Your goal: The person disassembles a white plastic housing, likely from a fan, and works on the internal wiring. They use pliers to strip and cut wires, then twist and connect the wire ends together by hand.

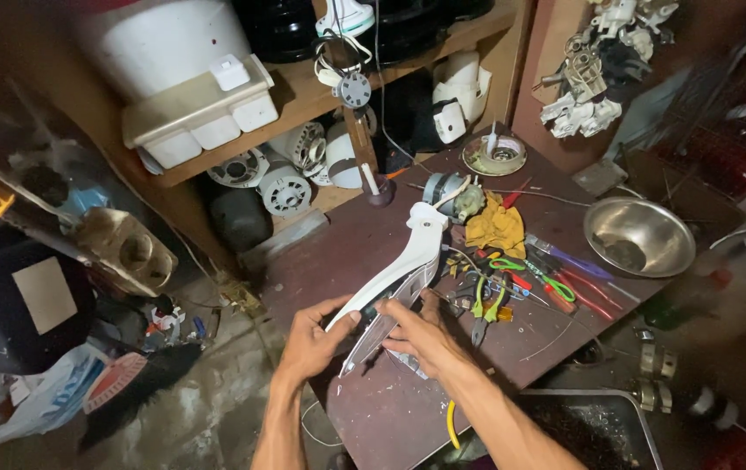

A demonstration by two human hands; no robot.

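— At the near edge of the worktop (373,409), what are the hands doing?

— Both grasp a long white plastic housing (408,261). The left hand (310,341) closes round its lower end from the left side; the right hand (421,335) grips the same end from the right, fingers curled against it. The housing slants up from the near edge toward the middle of the worktop.

— What containers are about?

— A steel bowl (638,235) sits at the right edge; something small and dark lies in it, too blurred to name. A round dish (495,155) at the far edge holds a ring-shaped part with a slim white tube standing in it. A metal tray (599,426) off the near right corner holds dark bits I cannot make out.

— And on the worktop itself?

— A yellow rag (495,228) lies beside a small motor (451,196) near the top of the housing. Pliers and screwdrivers (538,283) with red, green and purple handles lie jumbled between the rag and the bowl.

— The room?

— Wooden shelves (303,100) behind carry a white bucket (164,39), a white boxy casing (199,109) and fan motors (282,170). The floor (208,418) on the left is bare concrete, cluttered.
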